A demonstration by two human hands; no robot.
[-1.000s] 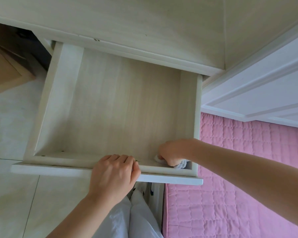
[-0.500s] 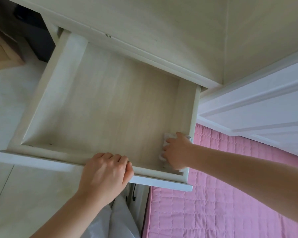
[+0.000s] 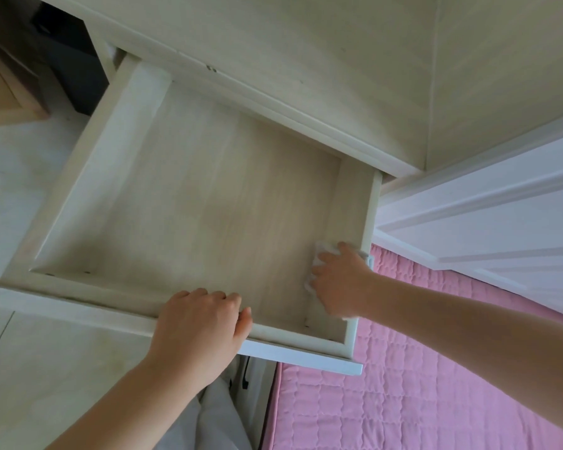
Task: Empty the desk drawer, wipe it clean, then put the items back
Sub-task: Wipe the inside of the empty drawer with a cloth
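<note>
A: Left hand (image 3: 197, 329)?
B: Grip closed over the front edge of the drawer (image 3: 88, 196), fingers curled inside the lip. Drawer stands pulled out from under the worktop (image 3: 306, 60).
A: Right hand (image 3: 340, 282)?
B: Fingers bent, pressing a white cloth (image 3: 319, 254) onto the drawer floor against its right wall, near the front right corner.
</note>
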